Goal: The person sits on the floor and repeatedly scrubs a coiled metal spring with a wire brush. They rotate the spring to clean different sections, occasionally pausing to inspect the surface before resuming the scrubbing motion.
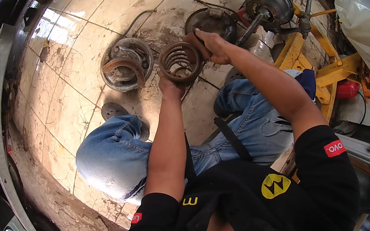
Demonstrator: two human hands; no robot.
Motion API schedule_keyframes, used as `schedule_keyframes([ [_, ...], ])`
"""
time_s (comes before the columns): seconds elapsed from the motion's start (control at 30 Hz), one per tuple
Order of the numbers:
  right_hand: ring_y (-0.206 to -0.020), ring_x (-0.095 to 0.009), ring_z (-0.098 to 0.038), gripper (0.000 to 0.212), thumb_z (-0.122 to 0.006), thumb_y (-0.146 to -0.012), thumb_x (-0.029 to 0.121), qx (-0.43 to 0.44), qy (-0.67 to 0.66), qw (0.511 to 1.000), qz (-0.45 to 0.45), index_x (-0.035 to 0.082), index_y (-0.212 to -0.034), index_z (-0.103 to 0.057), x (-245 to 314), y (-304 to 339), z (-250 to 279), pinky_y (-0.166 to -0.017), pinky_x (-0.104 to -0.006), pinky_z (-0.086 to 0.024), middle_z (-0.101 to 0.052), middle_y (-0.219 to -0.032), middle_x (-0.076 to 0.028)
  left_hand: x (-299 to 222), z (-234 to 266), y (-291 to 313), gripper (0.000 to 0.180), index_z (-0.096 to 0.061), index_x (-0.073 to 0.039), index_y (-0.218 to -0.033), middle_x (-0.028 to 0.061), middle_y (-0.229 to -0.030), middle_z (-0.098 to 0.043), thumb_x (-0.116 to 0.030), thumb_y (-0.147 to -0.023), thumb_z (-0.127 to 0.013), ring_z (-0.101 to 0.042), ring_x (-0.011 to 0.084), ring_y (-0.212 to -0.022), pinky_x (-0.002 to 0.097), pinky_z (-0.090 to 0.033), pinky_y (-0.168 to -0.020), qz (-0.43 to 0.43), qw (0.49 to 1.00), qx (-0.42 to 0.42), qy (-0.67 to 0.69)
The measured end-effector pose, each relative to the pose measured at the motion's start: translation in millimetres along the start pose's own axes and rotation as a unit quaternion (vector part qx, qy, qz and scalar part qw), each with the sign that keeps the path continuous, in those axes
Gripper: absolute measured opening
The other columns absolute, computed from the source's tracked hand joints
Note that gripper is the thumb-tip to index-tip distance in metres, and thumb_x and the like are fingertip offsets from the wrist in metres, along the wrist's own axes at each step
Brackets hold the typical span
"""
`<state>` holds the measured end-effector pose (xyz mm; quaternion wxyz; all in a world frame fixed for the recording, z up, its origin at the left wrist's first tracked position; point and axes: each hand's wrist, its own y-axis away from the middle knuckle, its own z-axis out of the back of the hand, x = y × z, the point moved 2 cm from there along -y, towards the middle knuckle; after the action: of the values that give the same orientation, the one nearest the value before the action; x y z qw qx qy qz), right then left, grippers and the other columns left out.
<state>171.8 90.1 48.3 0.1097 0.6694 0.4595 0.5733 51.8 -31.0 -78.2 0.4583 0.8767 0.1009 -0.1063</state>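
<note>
Coil spring point(176, 56): this was held above the tiled floor point(71, 69), ahead of the person's knees, with its open end turned toward the camera. The left hand point(171, 85) gripped the spring at its near side; the fingers were clamped on the coil, the fingertips being hidden by it. The right hand point(216, 49) was at the spring's right side, its fingers clamped on a curved brown piece point(201, 47). Contact between this piece and the spring could not be determined.

To the left of the spring, a round metal plate assembly point(113, 81) lay on the floor, with a rusty curved shoe point(124, 65) resting on it. A black cable point(135, 21) extended from behind this assembly. Beyond the right hand lay a dark round plate point(202, 18). Farther right were an axle assembly point(265, 6), a yellow stand point(296, 56) and a translucent plastic bag point(365, 28).
</note>
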Motion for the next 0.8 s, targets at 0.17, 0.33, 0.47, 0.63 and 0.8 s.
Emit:
schedule_keyframes([
  [0.17, -0.085, -0.021, -0.068, 0.044, -0.039, -0.103, 0.042, 0.04, 0.046, 0.997, -0.053, 0.005, -0.106, -0.061, -22.2, 1.1, -12.5, -0.076, -0.0373, -0.057, -0.068, -0.096, -0.01, -8.1, 8.6, -12.2, 0.026, -0.044, -0.018, -0.078, -0.001, -0.064, -0.038, -0.032, -0.099, -0.046, -0.039, 0.0151, -0.054, 0.0356, -0.043, -0.057, 0.002, 1.0, 0.007, 0.022],
  [0.33, -0.082, -0.019, -0.066, 0.044, -0.04, -0.102, 0.043, 0.01, 0.061, 0.997, -0.047, 0.006, -0.107, -0.063, -25.9, -8.6, 3.4, -0.073, -0.0365, -0.055, -0.069, -0.094, -0.007, 5.8, 4.6, -8.9, 0.025, -0.046, -0.018, -0.079, -0.0005, -0.064, -0.042, -0.032, -0.099, -0.047, -0.043, 0.0152, -0.056, 0.0296, -0.043, -0.056, 0.0, 0.998, 0.045, 0.035],
  [0.47, -0.081, -0.016, -0.065, 0.041, -0.043, -0.101, 0.042, 0.02, 0.061, 0.997, -0.034, 0.007, -0.107, -0.063, -20.6, 3.3, -10.0, -0.071, -0.0353, -0.055, -0.069, -0.092, -0.005, -3.6, 23.4, -17.6, 0.023, -0.048, -0.017, -0.077, 0.0009, -0.066, -0.047, -0.028, -0.098, -0.048, -0.049, 0.0167, -0.062, 0.0295, -0.045, -0.065, 0.015, 0.995, 0.064, 0.075],
  [0.63, -0.086, -0.022, -0.067, 0.042, -0.042, -0.102, 0.039, 0.022, 0.093, 0.993, -0.063, 0.001, -0.113, -0.059, -31.4, -0.4, -7.0, -0.075, -0.0379, -0.057, -0.067, -0.1, -0.009, -10.7, 17.2, 6.4, 0.019, -0.052, -0.017, -0.087, 0.0031, -0.077, -0.053, -0.032, -0.098, -0.047, -0.053, 0.0192, -0.078, 0.0362, -0.045, -0.079, 0.032, 0.996, 0.029, -0.079],
  [0.8, -0.103, -0.027, -0.064, 0.049, -0.045, -0.099, 0.041, -0.114, 0.036, 0.993, 0.011, -0.002, -0.122, -0.054, -31.0, -21.4, 1.9, -0.082, -0.0432, -0.052, -0.063, -0.112, -0.015, -27.2, 6.5, 19.5, 0.031, -0.057, -0.015, -0.102, 0.006, -0.098, -0.06, -0.04, -0.1, -0.038, -0.056, 0.0218, -0.09, 0.0422, -0.045, -0.084, 0.088, 0.938, 0.018, -0.334],
])
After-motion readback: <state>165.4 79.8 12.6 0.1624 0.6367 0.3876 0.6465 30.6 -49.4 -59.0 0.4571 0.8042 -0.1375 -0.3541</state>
